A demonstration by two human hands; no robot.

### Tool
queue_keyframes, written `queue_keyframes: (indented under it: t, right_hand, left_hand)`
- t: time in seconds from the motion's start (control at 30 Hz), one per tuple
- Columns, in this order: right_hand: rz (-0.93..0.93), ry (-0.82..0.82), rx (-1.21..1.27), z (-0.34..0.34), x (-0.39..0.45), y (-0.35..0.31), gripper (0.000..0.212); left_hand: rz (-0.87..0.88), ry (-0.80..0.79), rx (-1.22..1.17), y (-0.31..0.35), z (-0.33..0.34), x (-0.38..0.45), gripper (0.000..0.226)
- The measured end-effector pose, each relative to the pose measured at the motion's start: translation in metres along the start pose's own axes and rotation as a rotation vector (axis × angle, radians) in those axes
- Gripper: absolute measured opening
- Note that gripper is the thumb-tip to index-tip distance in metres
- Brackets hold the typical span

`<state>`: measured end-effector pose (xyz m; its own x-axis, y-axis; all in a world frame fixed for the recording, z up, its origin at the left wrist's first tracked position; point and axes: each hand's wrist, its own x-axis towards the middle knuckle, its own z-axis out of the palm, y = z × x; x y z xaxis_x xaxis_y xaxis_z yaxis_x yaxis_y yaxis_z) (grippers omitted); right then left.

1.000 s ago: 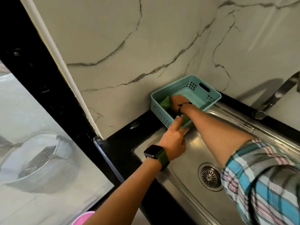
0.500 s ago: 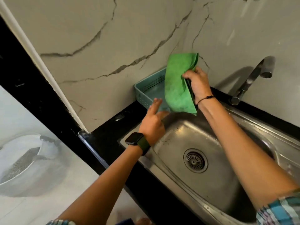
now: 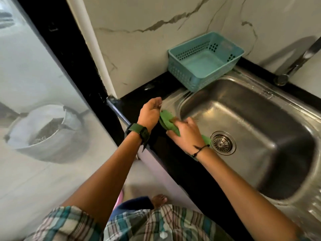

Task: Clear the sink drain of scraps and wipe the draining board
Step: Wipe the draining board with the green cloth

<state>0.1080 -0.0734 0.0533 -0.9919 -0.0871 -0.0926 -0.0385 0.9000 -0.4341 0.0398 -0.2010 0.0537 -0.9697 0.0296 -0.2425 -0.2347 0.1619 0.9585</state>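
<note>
No brand, label or writing can be read on anything here. The steel sink [image 3: 260, 136] fills the right side, its basin dull and streaked, with a round slotted drain [image 3: 222, 143] near the basin's left wall; no scraps can be made out on it. A black counter [image 3: 139, 91] borders the sink on the left and far sides. On the far left corner, against the marble wall, sits a teal perforated basket [image 3: 175, 65], one end overhanging the sink rim. A chrome tap [image 3: 295, 65] rises at the far right. The right hand [image 3: 186, 133] is closed around a bunched green cloth [image 3: 167, 119], holding it over the sink's left rim, just left of the drain. The left hand [image 3: 150, 113] is loosely curled, fingers bent, touching the cloth's far end; a dark green watch [image 3: 139, 131] wraps its wrist.
</note>
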Motion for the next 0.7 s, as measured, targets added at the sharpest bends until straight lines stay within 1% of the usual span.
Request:
queue_keyframes:
  t: [0.03,0.1,0.23,0.27,0.33,0.43,0.5,0.6,0.63,0.7]
  right_hand:
    - [-0.034,0.014,-0.099,0.006,-0.008,0.001,0.053]
    - [-0.115,-0.036,-0.223,0.013,-0.019,0.009,0.065]
    - [-0.154,-0.242,-0.201,0.011,-0.022,0.021,0.067]
    - [-0.156,-0.259,-0.203,0.012,-0.020,0.020,0.065]
    - [-0.144,-0.242,-0.193,0.016,-0.009,0.014,0.061]
    - [-0.058,-0.205,-0.121,0.022,0.031,0.005,0.058]
    - [0.068,-0.140,-0.061,0.023,0.065,0.001,0.059]
    - [0.289,0.015,0.080,0.024,0.100,-0.008,0.065]
    - [0.319,0.015,0.115,0.024,0.103,-0.010,0.066]
    - [0.288,-0.079,0.153,0.022,0.094,-0.011,0.064]
  left_hand:
    - [0.004,0.004,-0.007,-0.001,-0.001,0.000,0.040]
    - [0.026,0.015,-0.021,-0.004,-0.002,0.000,0.035]
    - [0.089,0.011,-0.089,-0.011,0.000,-0.007,0.032]
    - [0.100,0.019,-0.136,-0.012,-0.001,-0.009,0.031]
    - [0.089,0.058,-0.252,-0.012,-0.003,-0.011,0.027]
    - [0.067,0.103,-0.341,-0.014,-0.005,-0.011,0.029]
    - [0.082,0.084,-0.310,-0.014,-0.005,-0.015,0.037]
    - [0.119,0.034,-0.199,-0.013,-0.005,-0.018,0.049]
    - [0.119,0.025,-0.185,-0.011,-0.005,-0.019,0.051]
    - [0.114,0.028,-0.191,-0.009,-0.004,-0.021,0.052]
